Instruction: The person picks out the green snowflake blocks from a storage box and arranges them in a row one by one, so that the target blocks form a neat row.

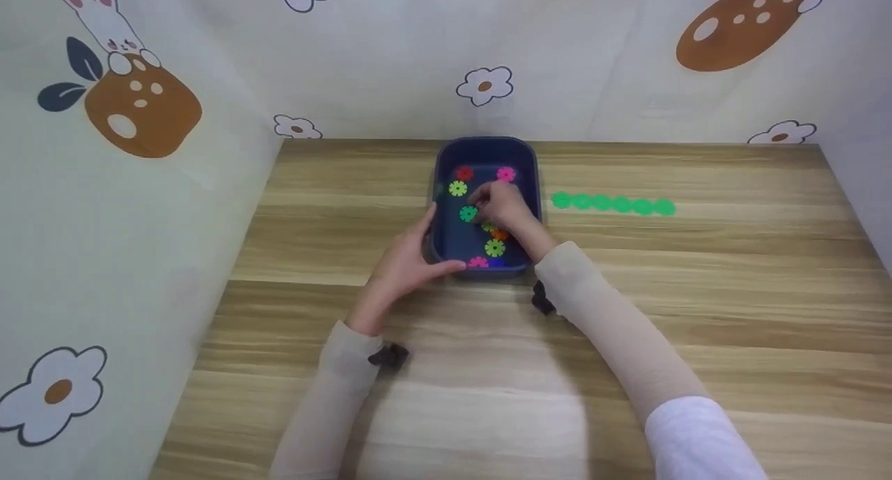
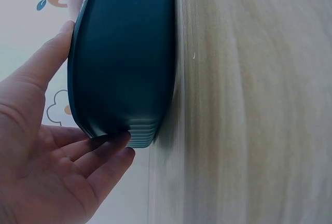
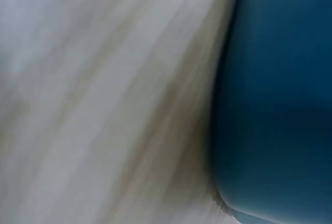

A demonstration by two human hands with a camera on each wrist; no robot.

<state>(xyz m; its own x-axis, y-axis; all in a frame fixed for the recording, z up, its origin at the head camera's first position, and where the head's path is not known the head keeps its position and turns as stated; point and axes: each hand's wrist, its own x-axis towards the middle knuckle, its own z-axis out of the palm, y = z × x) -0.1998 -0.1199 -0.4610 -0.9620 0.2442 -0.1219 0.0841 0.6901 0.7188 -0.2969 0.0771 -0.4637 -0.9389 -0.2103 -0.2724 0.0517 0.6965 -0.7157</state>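
Observation:
A dark blue plastic bin holds several small notched plastic discs. My left hand grips the bin by its near left corner, thumb on the front rim and fingers along the left side. In the left wrist view, that hand spreads its thumb and fingers around the bin's outer wall. My right hand reaches down inside with bent fingers, fingertips right at a green notched disc; I cannot tell whether they pinch it. In the right wrist view only the bin's outer wall shows, blurred, with the hand hidden.
Right of the bin, several green discs lie in a row on the wooden table. Inside the bin are also red, pink, yellow-green and orange discs. A patterned cloth stands behind the table.

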